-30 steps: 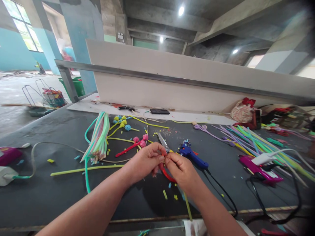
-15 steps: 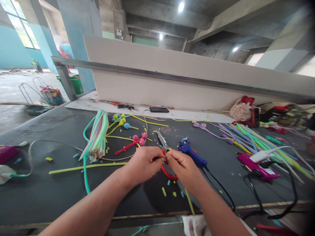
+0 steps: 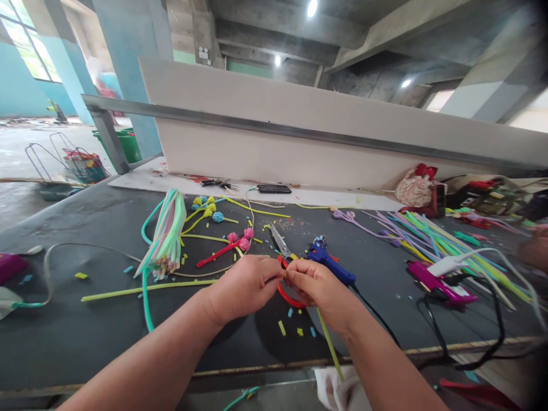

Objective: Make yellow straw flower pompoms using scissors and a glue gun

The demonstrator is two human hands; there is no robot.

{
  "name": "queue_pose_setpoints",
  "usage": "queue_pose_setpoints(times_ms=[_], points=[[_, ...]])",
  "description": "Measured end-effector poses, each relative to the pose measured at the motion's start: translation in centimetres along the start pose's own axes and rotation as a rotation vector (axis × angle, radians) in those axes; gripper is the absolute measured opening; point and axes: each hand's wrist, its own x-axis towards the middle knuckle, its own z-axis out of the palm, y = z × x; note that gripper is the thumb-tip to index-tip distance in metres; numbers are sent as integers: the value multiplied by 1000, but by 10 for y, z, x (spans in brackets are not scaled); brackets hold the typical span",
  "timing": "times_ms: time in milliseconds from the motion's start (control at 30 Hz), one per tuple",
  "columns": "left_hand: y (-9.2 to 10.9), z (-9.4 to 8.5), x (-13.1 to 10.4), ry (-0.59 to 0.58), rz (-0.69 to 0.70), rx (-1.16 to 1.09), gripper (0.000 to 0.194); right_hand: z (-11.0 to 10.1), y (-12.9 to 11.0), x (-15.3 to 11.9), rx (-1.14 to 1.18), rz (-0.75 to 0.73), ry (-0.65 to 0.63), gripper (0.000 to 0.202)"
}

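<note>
My left hand and my right hand meet fingertip to fingertip above the table, both closed in a pinch. A bit of yellow-green shows between the fingertips. From under my right hand a yellow-green pipe cleaner hangs down past the table's front edge; most of its upper part is hidden by the fingers. Scissors with red handles lie just behind and beneath the hands. To the right of them is a blue glue gun. A red stem with pink buds lies beyond my left hand.
A bundle of pastel pipe cleaners lies left, another loose spread right. Yellow and blue buds sit farther back. A magenta power strip with cables is at right. A phone lies by the white board. Small offcuts are scattered around.
The view has shifted slightly, so the table things appear a little to the left. My hands stay pinched together, with only a slight change at the right fingers.
</note>
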Motion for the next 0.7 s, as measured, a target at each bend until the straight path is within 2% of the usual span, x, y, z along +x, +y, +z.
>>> queue_pose_setpoints(times_ms=[133, 267, 367, 500, 600, 700], points=[[-1, 0, -2, -71, 46, 60, 19, -3, 1, 0, -3, 30, 14, 25], [-2, 3, 0, -60, -72, -28, 20, -7, 6, 2, -251, -52, 76, 23], [-3, 7, 3, -36, -144, -74, 20, -9, 7, 4, -337, -76, 80, 23], [-3, 6, 4, -67, -157, -26, 21, -9, 6, 6, -285, -27, 59, 27], [-4, 3, 3, -114, -99, 56, 21, -6, 3, 6, -187, 70, 77, 23], [-4, 1, 2, -145, -29, 99, 20, -2, 0, 5, -140, 104, 77, 19]])
